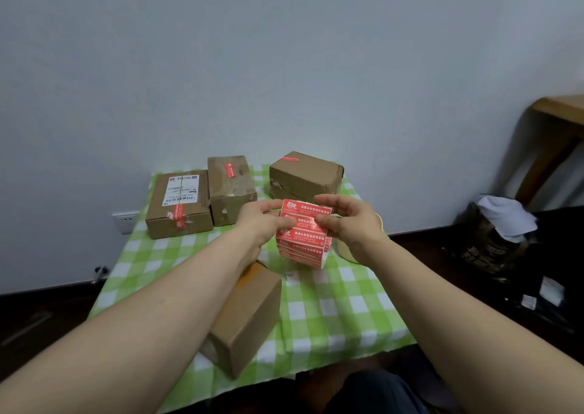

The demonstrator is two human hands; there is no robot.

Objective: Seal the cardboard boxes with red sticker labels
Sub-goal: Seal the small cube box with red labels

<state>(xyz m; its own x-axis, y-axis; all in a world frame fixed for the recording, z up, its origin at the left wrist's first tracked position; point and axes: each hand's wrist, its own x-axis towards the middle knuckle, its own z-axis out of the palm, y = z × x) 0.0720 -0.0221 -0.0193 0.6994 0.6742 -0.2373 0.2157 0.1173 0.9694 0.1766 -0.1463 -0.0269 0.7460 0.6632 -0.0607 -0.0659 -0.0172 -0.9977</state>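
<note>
I hold a roll of red sticker labels [304, 233] above the middle of the table. My left hand [264, 221] grips its left side, with the thumb pressed on the red face. My right hand [347, 224] holds the right side, thumb and fingers pinching at a label near the roll's centre. A plain brown cardboard box [249, 315] with no sticker lies under my left forearm, near the table's front. Three more boxes stand at the back, each bearing a red sticker: a left box with a shipping label [178, 203], a middle box [230, 189] and a right box [305, 175].
The table wears a green-and-white checked cloth [335, 315] and stands against a white wall. A tan round object [347, 252] is partly hidden behind my right wrist. Dark bags and clutter [499, 243] lie on the floor at the right, below a wooden table [556, 129].
</note>
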